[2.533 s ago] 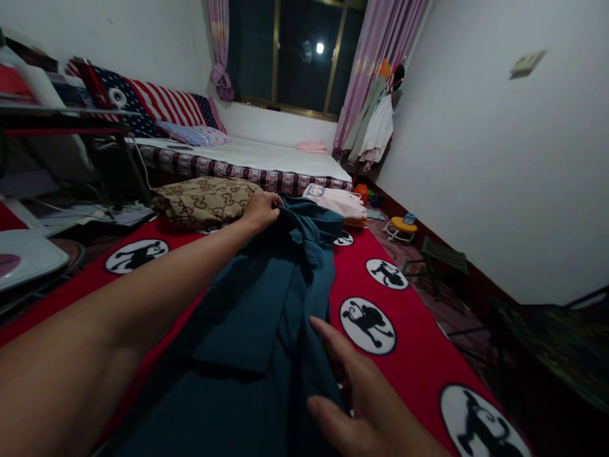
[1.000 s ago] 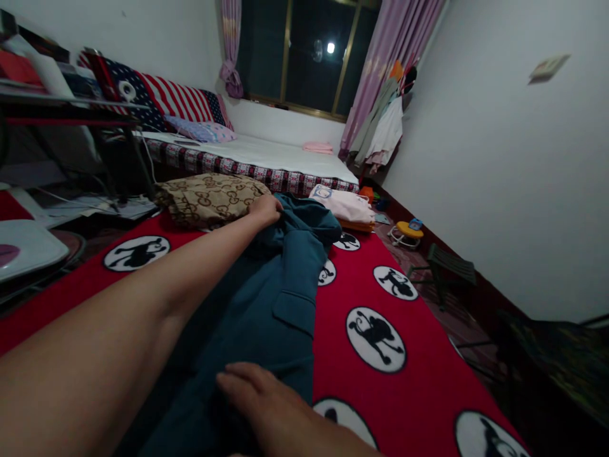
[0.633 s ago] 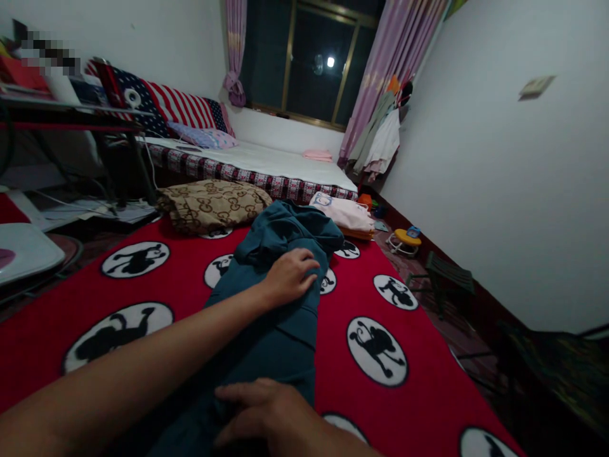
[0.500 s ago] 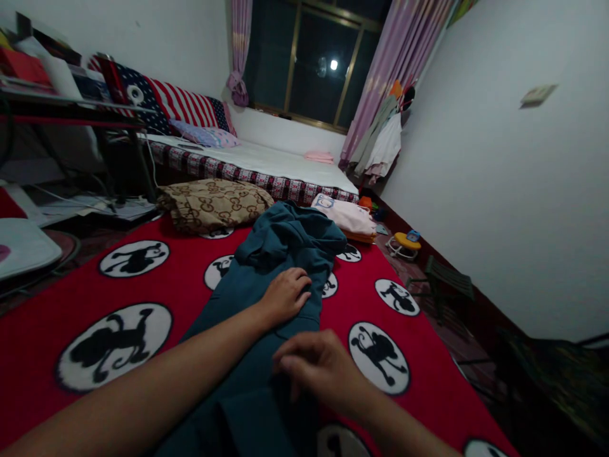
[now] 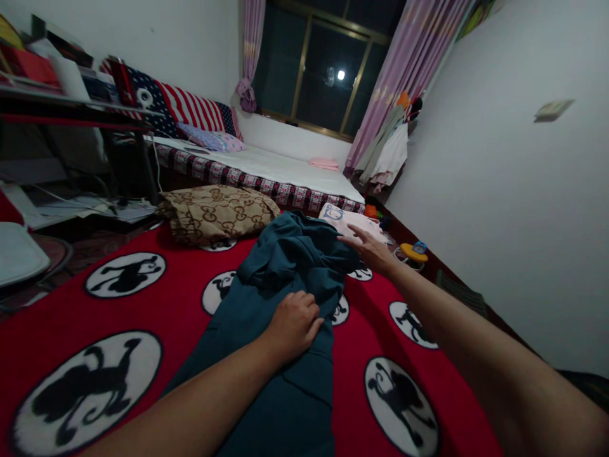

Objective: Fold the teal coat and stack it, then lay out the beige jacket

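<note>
A dark teal jacket (image 5: 280, 279) lies lengthwise on a red blanket (image 5: 181, 298) printed with round black-and-white figures. My left hand (image 5: 292, 324) rests palm down on the middle of the jacket, fingers together and flat. My right hand (image 5: 368, 249) is stretched out at the far right edge of the bunched collar end, fingers open and spread, just touching the cloth. A folded pink garment (image 5: 349, 219) lies right behind that hand.
A brown patterned cushion (image 5: 219, 212) sits at the blanket's far left. Beyond is a bed (image 5: 266, 168) with striped and pink pillows. A dark desk (image 5: 71, 114) stands at left. Clothes hang by the pink curtain (image 5: 380, 152). A yellow toy (image 5: 413, 251) lies on the floor.
My left hand left the collar and came back to the jacket's middle. My right hand rose from the near end and reached out to the far right of the collar.
</note>
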A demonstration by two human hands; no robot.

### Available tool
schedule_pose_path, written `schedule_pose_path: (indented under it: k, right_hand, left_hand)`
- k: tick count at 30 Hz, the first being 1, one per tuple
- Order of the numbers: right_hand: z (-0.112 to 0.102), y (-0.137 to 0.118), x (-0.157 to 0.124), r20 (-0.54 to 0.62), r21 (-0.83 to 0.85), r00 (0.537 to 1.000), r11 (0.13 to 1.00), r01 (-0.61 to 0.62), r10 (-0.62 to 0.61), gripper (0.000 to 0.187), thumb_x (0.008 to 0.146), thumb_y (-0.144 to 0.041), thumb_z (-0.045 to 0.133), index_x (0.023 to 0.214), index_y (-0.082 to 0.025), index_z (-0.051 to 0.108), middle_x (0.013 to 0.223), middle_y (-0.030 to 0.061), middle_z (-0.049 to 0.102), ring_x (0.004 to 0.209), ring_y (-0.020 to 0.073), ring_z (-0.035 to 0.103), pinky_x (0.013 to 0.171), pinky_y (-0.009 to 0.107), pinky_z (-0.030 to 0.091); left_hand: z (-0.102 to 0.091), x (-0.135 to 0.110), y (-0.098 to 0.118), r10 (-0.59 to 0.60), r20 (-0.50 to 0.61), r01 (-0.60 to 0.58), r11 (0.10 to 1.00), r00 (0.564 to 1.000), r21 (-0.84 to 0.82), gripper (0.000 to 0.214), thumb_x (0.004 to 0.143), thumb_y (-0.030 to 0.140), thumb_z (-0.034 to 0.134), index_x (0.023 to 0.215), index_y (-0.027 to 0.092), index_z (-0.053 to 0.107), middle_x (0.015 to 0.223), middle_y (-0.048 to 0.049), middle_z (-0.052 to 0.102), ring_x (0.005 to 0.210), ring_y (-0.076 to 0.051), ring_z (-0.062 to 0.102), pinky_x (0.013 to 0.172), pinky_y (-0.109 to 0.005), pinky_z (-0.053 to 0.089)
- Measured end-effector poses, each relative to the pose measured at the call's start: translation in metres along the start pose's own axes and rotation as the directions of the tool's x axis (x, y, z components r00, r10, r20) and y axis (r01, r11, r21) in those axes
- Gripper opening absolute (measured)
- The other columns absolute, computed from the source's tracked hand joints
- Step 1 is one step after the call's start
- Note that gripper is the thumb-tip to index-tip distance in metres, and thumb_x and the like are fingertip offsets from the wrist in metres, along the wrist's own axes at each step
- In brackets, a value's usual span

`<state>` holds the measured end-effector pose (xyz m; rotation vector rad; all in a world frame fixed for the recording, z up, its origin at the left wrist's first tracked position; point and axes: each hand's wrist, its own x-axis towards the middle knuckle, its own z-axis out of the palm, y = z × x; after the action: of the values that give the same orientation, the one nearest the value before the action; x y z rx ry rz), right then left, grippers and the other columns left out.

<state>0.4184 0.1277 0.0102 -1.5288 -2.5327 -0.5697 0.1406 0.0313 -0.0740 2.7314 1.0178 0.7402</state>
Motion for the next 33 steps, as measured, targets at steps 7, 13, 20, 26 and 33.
schedule_pose_path:
  k: [7,13,20,26,33]
  right_hand:
    - [-0.012,0.027,0.049,0.163,0.134,0.977,0.984,0.116,-0.137,0.026,0.081,-0.022,0.058,0.101,-0.025,0.074,0.132,0.0049,0.058,0.126,0.0254,0.045,0.104,0.039,0.036]
    - [0.007,0.009,0.071,0.156,-0.025,0.725,0.736,-0.677,0.671,0.046,0.086,-0.048,0.048,0.100,-0.012,0.072,0.106,0.0152,0.068,0.099,0.0263,0.063,0.080,0.030,0.045]
    - [0.045,-0.031,0.082,-0.012,-0.113,0.648,0.643,-0.757,0.761,0.046,0.084,-0.043,0.057,0.117,-0.011,0.061,0.123,0.0202,0.051,0.110,0.0309,0.054,0.079,0.035,0.048]
    - [0.054,-0.050,0.085,0.029,-0.176,0.848,0.838,-0.517,0.529,0.030,0.094,-0.015,0.036,0.112,-0.018,0.060,0.120,0.0152,0.054,0.108,0.0247,0.053,0.083,0.034,0.046]
    - [0.047,-0.068,0.071,0.010,-0.076,0.834,0.832,-0.549,0.552,0.040,0.094,-0.016,0.032,0.129,-0.016,0.051,0.125,0.0156,0.055,0.107,0.0244,0.058,0.088,0.033,0.045]
  left_hand:
    - [0.001,0.001,0.000,-0.011,0.009,0.011,1.000,1.000,-0.018,0.013,0.087,0.026,0.056,0.078,0.017,0.060,0.089,-0.0051,0.061,0.088,-0.021,0.054,0.076,-0.035,0.040]
    - [0.003,0.002,0.002,-0.039,0.011,0.039,0.999,0.999,-0.016,0.011,0.085,0.024,0.057,0.078,0.017,0.060,0.089,-0.0049,0.061,0.086,-0.021,0.054,0.076,-0.036,0.041]
    - [0.003,0.001,0.003,-0.046,0.024,0.046,0.999,0.999,0.010,0.011,0.085,0.024,0.057,0.078,0.017,0.060,0.087,-0.0056,0.061,0.085,-0.021,0.054,0.074,-0.036,0.041]
    - [0.003,0.001,0.001,-0.042,0.016,0.041,0.999,0.999,0.001,0.010,0.085,0.024,0.056,0.079,0.017,0.060,0.087,-0.0047,0.060,0.086,-0.021,0.054,0.076,-0.036,0.041]
    - [0.004,-0.001,0.002,-0.023,0.008,0.023,1.000,1.000,0.008,0.012,0.086,0.027,0.057,0.080,0.017,0.061,0.089,-0.0060,0.061,0.088,-0.022,0.054,0.076,-0.037,0.042]
